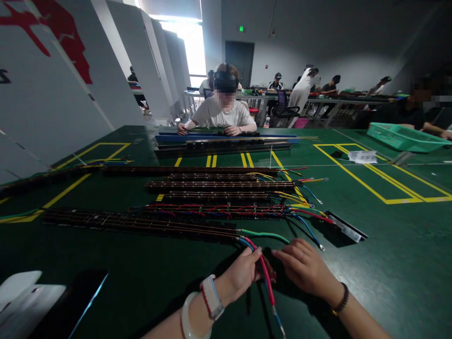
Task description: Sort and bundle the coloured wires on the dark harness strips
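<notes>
My left hand (243, 273) is closed around a red wire (266, 278) and a blue wire (247, 244) that run out of the end of a long black strip (141, 223) on the green table. My right hand (305, 266) hovers just right of them with its fingers curled towards the wires; I cannot see anything in it. A green wire (264, 234) leaves the same strip end, just above both hands. The red wire's bare tip hangs below my left hand.
Several more black strips (219, 186) with coloured wire tails lie further back. A person sits across the table at a blue strip (226, 137). A green basket (402, 136) stands at the far right, a white device (24, 296) and a dark phone at the near left.
</notes>
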Demonstrator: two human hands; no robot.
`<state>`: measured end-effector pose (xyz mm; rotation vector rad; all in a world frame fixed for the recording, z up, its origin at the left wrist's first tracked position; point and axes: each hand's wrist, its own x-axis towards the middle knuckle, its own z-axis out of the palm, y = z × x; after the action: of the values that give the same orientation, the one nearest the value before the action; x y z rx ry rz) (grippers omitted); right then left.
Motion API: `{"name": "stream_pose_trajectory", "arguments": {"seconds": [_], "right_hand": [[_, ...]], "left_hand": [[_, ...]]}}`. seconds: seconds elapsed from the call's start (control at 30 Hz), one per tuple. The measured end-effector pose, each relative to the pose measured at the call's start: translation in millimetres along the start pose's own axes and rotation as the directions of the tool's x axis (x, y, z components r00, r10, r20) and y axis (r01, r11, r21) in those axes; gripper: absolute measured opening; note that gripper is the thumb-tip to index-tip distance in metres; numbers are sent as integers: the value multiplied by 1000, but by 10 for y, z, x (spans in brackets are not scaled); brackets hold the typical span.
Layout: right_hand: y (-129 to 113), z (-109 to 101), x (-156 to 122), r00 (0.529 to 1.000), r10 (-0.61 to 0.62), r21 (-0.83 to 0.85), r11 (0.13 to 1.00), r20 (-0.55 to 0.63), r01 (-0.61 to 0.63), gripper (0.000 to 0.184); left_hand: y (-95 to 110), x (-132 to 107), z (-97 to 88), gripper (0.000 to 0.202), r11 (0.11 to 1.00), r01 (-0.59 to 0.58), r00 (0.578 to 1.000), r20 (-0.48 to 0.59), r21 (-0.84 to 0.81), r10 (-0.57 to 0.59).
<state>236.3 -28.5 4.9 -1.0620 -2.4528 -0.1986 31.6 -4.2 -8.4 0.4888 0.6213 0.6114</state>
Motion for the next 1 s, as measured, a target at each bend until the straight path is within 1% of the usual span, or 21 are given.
{"name": "stream_pose_trajectory", "arguments": {"seconds": [0.07,0.17,0.3,0.4,0.5,0.57,0.7,0.73,0.77,0.83,0.9,1.0], "right_hand": [[-114,-8,-15,995,-92,39,995,27,91,43],[-218,-15,3,981,-182,69,982,65,177,43],[-260,-14,42,977,-206,21,978,59,206,37],[-266,4,50,976,-212,-20,977,49,213,36],[-254,32,40,979,-197,-5,980,41,198,36],[-230,49,29,987,-161,23,987,29,160,34],[-172,67,16,996,-87,76,993,-5,87,31],[-163,66,17,997,-83,92,992,-7,83,30],[-159,65,19,997,-82,109,991,-7,82,30],[-160,60,29,997,-77,141,987,-12,78,31],[-170,55,43,997,-67,170,983,-29,71,30],[-183,43,98,997,-46,192,980,-60,57,27]], "left_hand": [[-7,7,1,23,1000,-7,1000,-22,-13,6],[-7,8,1,23,1000,8,998,-62,3,-8],[9,5,2,24,999,31,997,-69,8,-30],[9,12,3,24,999,46,995,-86,8,-45],[-4,18,5,27,1000,27,993,-112,-8,-28],[-9,14,7,28,1000,-6,995,-104,-17,4],[-12,-2,18,24,999,-14,999,29,-46,15],[-17,-3,21,24,999,-15,999,42,-47,17],[-26,-2,22,23,999,-25,999,35,-42,26],[-56,7,14,23,998,-60,998,-31,-7,60],[-92,15,-9,27,996,-79,992,-91,38,82],[-129,11,-64,34,992,-52,991,-115,112,65]]}}
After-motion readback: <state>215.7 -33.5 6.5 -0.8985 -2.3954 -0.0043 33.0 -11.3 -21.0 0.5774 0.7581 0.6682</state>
